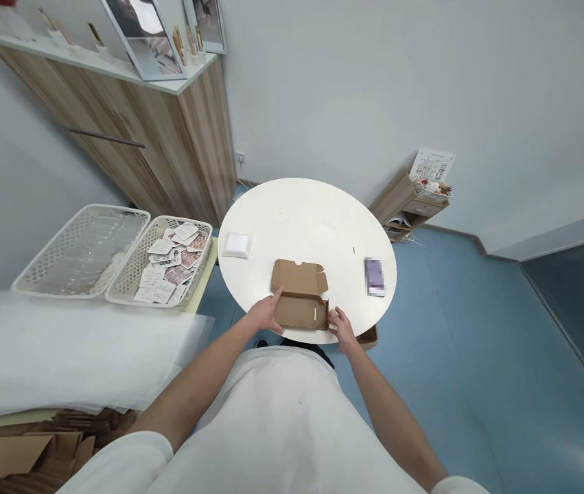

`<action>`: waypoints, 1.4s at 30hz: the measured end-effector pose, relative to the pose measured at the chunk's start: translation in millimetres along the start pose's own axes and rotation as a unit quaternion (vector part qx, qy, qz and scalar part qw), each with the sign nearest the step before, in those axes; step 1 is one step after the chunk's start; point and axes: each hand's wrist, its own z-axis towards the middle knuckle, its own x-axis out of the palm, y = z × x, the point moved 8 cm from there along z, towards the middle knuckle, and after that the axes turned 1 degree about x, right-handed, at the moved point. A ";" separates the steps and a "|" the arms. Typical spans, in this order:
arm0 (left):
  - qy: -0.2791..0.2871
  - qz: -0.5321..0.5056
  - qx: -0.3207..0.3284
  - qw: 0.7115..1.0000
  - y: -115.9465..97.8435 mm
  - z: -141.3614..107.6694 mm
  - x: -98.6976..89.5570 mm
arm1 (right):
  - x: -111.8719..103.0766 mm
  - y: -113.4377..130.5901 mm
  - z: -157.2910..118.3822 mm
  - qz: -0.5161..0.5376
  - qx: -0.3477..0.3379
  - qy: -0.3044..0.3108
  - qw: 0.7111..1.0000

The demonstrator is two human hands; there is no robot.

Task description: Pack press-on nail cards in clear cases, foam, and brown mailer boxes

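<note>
A brown cardboard mailer box (296, 312) lies on the round white table (302, 213) near its front edge, its lid flap (296, 276) folded back away from me. A small white strip shows on the box's floor. My left hand (265, 313) grips the left end of the box, thumb at the far corner and fingers at the near one. At the opposite end, my right hand (342, 328) has its fingers curled against the upright end wall.
A flat white packet (237, 245) lies on the table's left, a purple blurred item (374, 277) on its right. Two white baskets, one of clear pieces (80, 254), one of printed packets (168, 264), stand left beside white sheets (65, 350). Flattened cardboard (8, 456) lies lower left.
</note>
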 end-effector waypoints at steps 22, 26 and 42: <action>-0.029 -0.087 -0.008 0.996 -20.2 -5.2 31.5 | 21.4 15.5 6.8 -0.476 0.007 -0.019 0.879; -0.034 -0.102 -0.015 0.994 -18.3 -7.1 32.5 | 21.7 15.9 5.1 -0.479 -0.006 -0.018 0.878; -0.021 -0.064 -0.118 0.991 -46.8 25.5 18.9 | -3.8 34.5 31.6 -0.374 -0.086 0.019 0.923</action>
